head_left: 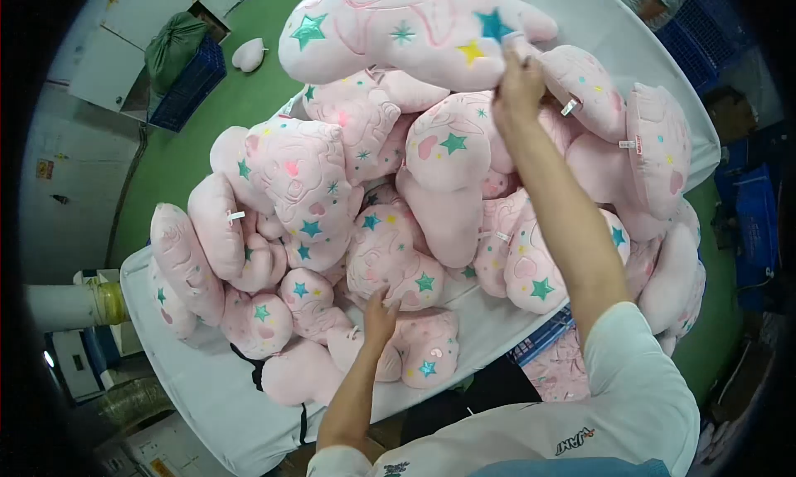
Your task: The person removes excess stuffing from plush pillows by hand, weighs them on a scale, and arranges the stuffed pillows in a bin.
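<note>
Plushies (294, 170) crowd the counter (236, 431) on green floor (257, 91). Right fingers (512, 60) clasp a plush (414, 33); left fingers (382, 299) touch another, grip unclear.

Plush pillows (444, 220) look like soft short-pile cloth, matt, puckered along stitched lines. Star patches (308, 32) on them read glossy, foil-like, with a metallic sheen. Table surface (195, 386): smooth, dull white; whether cloth or board, cannot tell. Floor (166, 174): smooth, low sheen. Crate (192, 85): blue plastic. Bag (176, 47) at its side: thin green plastic film, creased, slightly shiny. Shirt (634, 369): matt cloth, softly wrinkled.
</note>
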